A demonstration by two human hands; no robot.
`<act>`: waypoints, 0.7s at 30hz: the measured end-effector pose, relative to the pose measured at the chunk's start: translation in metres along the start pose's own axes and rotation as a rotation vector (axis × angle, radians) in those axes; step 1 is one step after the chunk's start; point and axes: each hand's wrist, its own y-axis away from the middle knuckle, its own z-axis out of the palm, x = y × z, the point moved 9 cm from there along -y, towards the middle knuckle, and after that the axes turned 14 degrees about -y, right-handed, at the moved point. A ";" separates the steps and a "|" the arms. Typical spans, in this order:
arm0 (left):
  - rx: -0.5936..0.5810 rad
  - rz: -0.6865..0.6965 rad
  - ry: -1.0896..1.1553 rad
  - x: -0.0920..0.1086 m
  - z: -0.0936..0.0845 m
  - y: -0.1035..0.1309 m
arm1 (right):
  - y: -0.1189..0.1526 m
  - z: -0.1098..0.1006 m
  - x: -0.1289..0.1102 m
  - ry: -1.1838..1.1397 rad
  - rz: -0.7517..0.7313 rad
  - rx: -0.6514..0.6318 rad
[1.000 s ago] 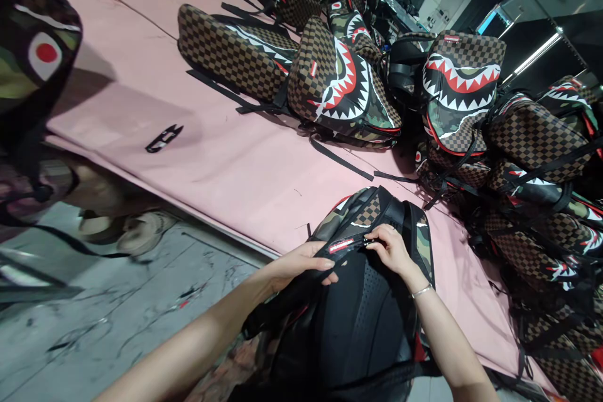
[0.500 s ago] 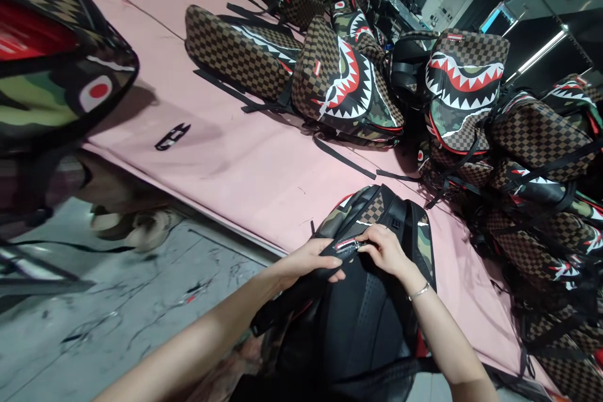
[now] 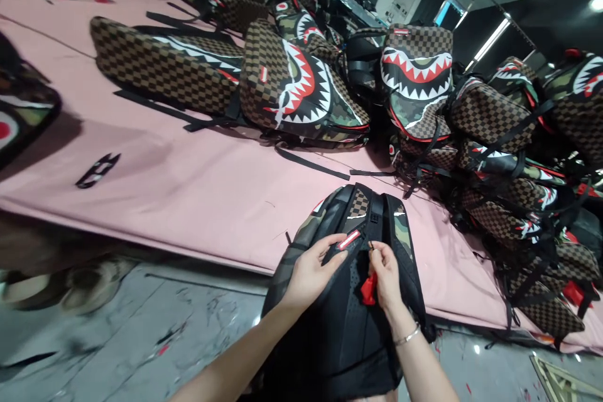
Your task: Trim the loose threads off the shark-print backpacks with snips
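A black backpack (image 3: 330, 339) with camouflage and checkered trim leans against the table edge, its padded back towards me. My left hand (image 3: 313, 273) grips its shoulder strap, thumb on top, beside a small red-and-white label (image 3: 349, 239) on the strap. Just right of the label, my right hand (image 3: 385, 267) is closed in a pinch. A small dark tip sticks up from its fingertips, and a crumpled-looking red piece (image 3: 369, 289) shows below the fingers. What exactly this hand holds is too small to make out.
Checkered backpacks with shark-mouth prints (image 3: 301, 85) stand along the pink table (image 3: 188, 201), with more heaped at the right (image 3: 509, 201). A black cutter-like tool (image 3: 98, 171) lies at left. Another bag (image 3: 23, 107) juts in at the left edge. Marbled floor (image 3: 117, 339) shows below.
My right hand has drawn back from the label, and the red piece under it now shows. The label has come into plain view. My view has swung to the right.
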 end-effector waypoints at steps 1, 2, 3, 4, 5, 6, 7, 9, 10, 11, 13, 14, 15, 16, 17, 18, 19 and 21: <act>0.015 0.021 -0.045 0.002 0.003 0.001 | 0.005 0.003 0.009 -0.090 0.068 0.021; 0.028 0.032 -0.090 0.003 0.005 0.001 | 0.009 0.009 0.016 -0.172 0.120 0.029; 0.037 0.037 -0.141 0.004 0.007 0.002 | 0.012 0.014 0.019 -0.235 0.148 0.035; 0.049 0.038 -0.205 0.005 0.007 0.002 | 0.013 0.020 0.020 -0.270 0.158 0.035; 0.059 0.039 -0.285 0.005 0.007 0.002 | 0.014 0.023 0.020 -0.297 0.155 0.051; 0.069 0.041 -0.379 0.006 0.005 0.002 | 0.014 0.025 0.020 -0.324 0.153 0.075; 0.079 0.045 -0.476 0.007 0.004 0.002 | 0.014 0.026 0.020 -0.354 0.158 0.101; 0.107 0.063 -0.622 0.009 0.000 0.003 | 0.015 0.030 0.022 -0.411 0.188 0.131; 0.129 0.068 -0.654 0.009 -0.003 0.003 | 0.015 0.031 0.024 -0.429 0.202 0.139; 0.158 0.056 -0.655 0.007 -0.006 0.004 | 0.016 0.033 0.025 -0.437 0.214 0.145; 0.223 -0.010 -0.606 -0.003 -0.012 0.005 | 0.016 0.035 0.028 -0.433 0.226 0.155; 0.247 -0.050 -0.577 -0.009 -0.014 0.005 | 0.017 0.035 0.029 -0.424 0.227 0.156; 0.260 -0.082 -0.555 -0.015 -0.015 0.006 | 0.016 0.034 0.029 -0.403 0.219 0.154; 0.260 -0.099 -0.542 -0.019 -0.014 0.006 | 0.016 0.032 0.028 -0.365 0.197 0.148; 0.250 -0.098 -0.536 -0.021 -0.012 0.006 | 0.016 0.029 0.025 -0.302 0.161 0.142; 0.232 -0.087 -0.533 -0.022 -0.010 0.005 | 0.016 0.025 0.020 -0.218 0.116 0.138; 0.214 -0.077 -0.530 -0.023 -0.008 0.005 | 0.018 0.021 0.015 -0.120 0.071 0.131; 0.189 -0.067 -0.532 -0.023 -0.006 0.005 | 0.024 0.013 0.003 0.077 -0.007 0.117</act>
